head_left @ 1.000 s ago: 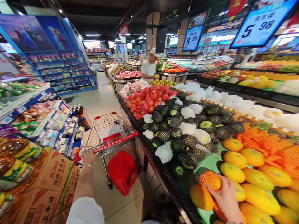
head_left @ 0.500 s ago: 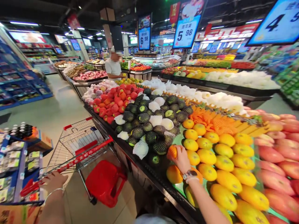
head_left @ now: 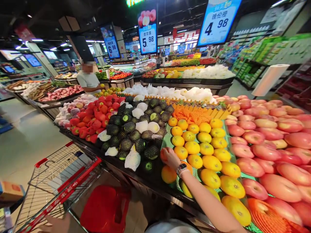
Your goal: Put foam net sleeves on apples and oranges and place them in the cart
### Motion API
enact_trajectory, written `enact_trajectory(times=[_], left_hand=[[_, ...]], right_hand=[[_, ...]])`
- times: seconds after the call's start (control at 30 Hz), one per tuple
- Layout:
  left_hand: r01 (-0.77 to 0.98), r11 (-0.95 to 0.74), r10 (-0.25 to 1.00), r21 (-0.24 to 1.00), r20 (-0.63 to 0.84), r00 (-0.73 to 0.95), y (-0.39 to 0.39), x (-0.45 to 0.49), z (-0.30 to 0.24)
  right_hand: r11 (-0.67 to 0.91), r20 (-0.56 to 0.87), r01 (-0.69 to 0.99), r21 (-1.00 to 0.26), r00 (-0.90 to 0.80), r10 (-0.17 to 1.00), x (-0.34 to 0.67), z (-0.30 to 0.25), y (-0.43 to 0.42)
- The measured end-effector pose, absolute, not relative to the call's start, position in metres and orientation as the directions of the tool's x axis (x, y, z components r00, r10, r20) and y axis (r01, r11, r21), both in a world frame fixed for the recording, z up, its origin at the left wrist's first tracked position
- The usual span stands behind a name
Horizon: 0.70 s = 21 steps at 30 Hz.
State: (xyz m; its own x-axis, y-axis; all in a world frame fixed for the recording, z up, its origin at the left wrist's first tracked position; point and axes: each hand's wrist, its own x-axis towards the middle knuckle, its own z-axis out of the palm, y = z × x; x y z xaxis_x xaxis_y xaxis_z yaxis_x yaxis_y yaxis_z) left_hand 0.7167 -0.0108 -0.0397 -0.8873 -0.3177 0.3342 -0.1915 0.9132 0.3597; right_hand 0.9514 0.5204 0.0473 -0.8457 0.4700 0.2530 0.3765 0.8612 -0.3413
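Observation:
My right hand [head_left: 172,158], with a watch on its wrist, is closed round an orange [head_left: 163,154] at the left edge of the citrus display. The hand covers part of that fruit. Just below it rests another orange [head_left: 168,174], and rows of yellow-orange citrus [head_left: 212,162] lie to the right on a green mat. My left hand [head_left: 56,224] is at the bottom edge, cut off and a little blurred. Its fingers look stretched out beside the red handle [head_left: 65,189] of the shopping cart [head_left: 46,176]; whether they touch it I cannot tell.
Avocados [head_left: 126,144] in netting lie left of the oranges, with red-wrapped fruit [head_left: 93,118] beyond. Pink apples [head_left: 274,155] fill the right. A red basket [head_left: 103,208] stands by the cart. Another person [head_left: 87,79] is across the display.
The view has swung right, bringing more apples in and shifting the stall leftward. My right hand stays at the same orange. My left hand has dropped to the bottom edge of the view.

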Motion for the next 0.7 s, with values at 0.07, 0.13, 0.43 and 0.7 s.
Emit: enact_trajectory(times=[0.07, 0.13, 0.43, 0.7], left_hand=[[-0.048, 0.834, -0.317, 0.549, 0.408, -0.856, 0.03, 0.74, -0.044], [0.077, 0.807, -0.268, 0.586, 0.479, -0.836, 0.075, 0.765, -0.043], [0.824, 0.4, 0.444, 0.401, 0.702, -0.557, 0.289, 0.862, -0.007], [0.94, 0.146, 0.877, 0.31, 0.398, -0.268, 0.352, 0.946, -0.034]], right_hand=[[0.861, 0.263, 0.367, -0.353, -0.844, 0.468, 0.952, 0.05, 0.52], [0.859, 0.286, 0.358, -0.365, -0.835, 0.47, 0.956, 0.056, 0.518], [0.766, 0.521, 0.467, -0.442, -0.561, 0.643, 1.002, 0.115, 0.6], [0.65, 0.508, 0.547, -0.527, -0.411, 0.757, 0.986, 0.147, 0.754]])
